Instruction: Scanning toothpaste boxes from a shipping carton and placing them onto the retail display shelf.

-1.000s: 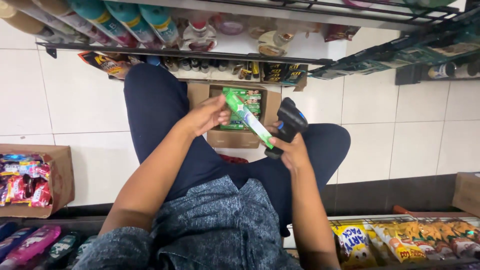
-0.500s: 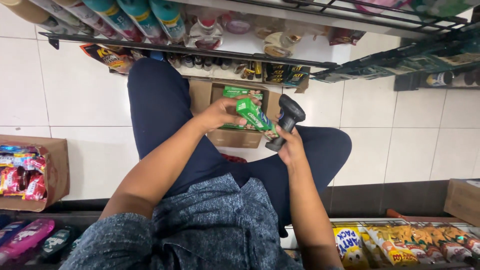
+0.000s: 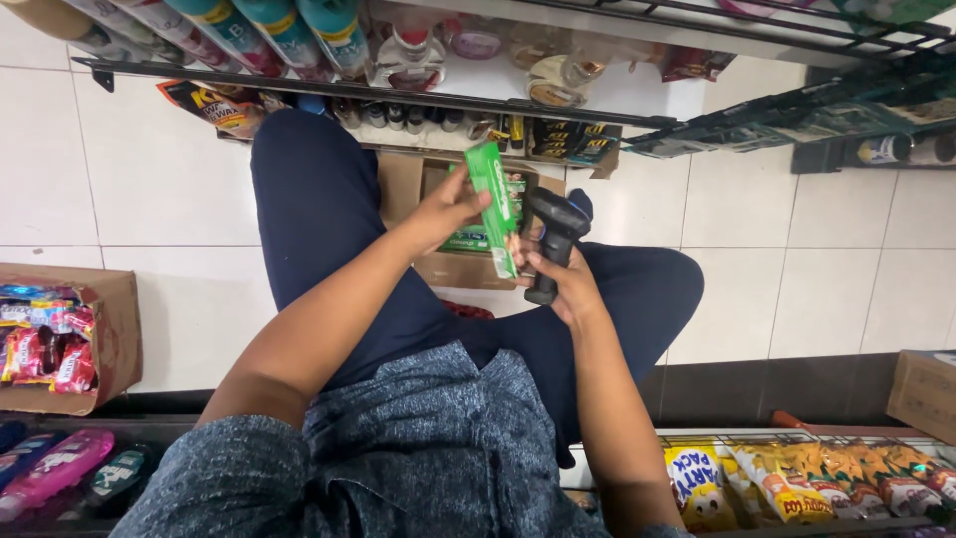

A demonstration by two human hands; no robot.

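My left hand (image 3: 448,211) grips a long green carton (image 3: 495,204), held nearly upright above my lap. My right hand (image 3: 560,282) holds a black handheld scanner (image 3: 553,237) by its grip, its head right beside the carton's lower half. Under both hands an open cardboard box (image 3: 446,267) with more green cartons in it stands on the white tiled floor between my knees.
A low wire shelf (image 3: 398,95) with bottles and packets runs across the top. On the left stands a cardboard box of pink packets (image 3: 95,344). Snack bags (image 3: 797,478) fill a rack at lower right. Another cardboard box (image 3: 921,394) sits at the right edge.
The green carton has swung from a slant to nearly upright. The scanner has come closer, now next to the carton.
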